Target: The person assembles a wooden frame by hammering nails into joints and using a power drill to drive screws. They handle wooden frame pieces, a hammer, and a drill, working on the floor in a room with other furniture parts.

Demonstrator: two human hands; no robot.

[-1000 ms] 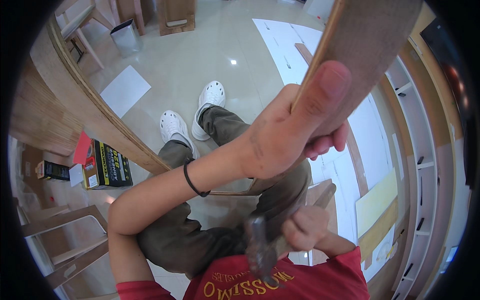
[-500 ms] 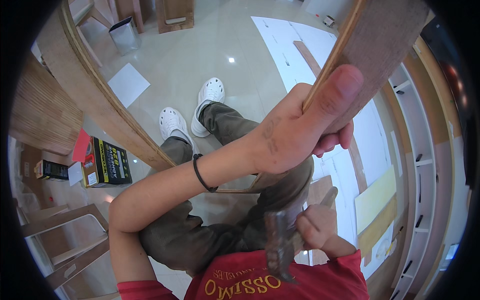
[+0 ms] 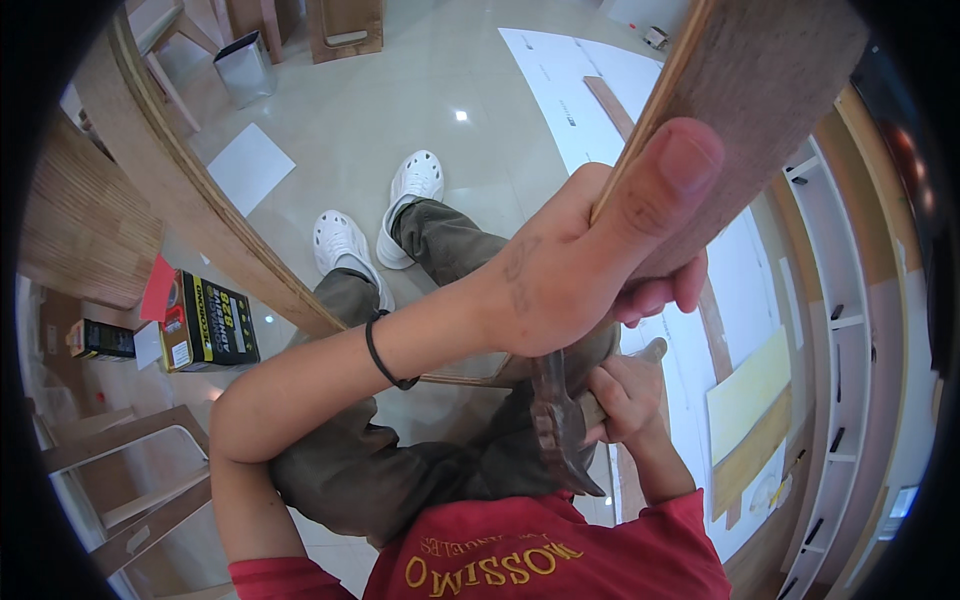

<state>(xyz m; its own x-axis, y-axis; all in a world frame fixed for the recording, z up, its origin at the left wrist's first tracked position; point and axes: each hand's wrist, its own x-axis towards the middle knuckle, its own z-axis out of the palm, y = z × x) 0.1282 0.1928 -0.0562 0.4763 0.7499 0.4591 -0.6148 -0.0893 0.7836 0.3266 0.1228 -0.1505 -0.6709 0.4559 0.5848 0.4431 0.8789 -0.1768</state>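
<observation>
A large wooden frame with plywood edges (image 3: 205, 190) stands in front of me, its long sides running up past both my arms. My left hand (image 3: 600, 250) is wrapped round the frame's right side, thumb lying along the broad face. Below it, my right hand (image 3: 630, 395) is closed round the handle of a claw hammer (image 3: 560, 425). The hammer's dark metal head sits just under my left wrist, with the claw pointing down toward my red shirt. Whether the head touches the frame is hidden behind my left hand.
A black and yellow adhesive tin (image 3: 215, 325) stands at the left, near wooden frame parts (image 3: 120, 450). White sheets (image 3: 555, 85) with wooden strips lie on the floor at the right, beside a long white shelf unit (image 3: 848, 330). A metal can (image 3: 245, 72) stands farther off.
My right hand has raised the hammer, bringing its head up close below my left wrist. My left hand keeps its hold on the frame and has shifted only slightly.
</observation>
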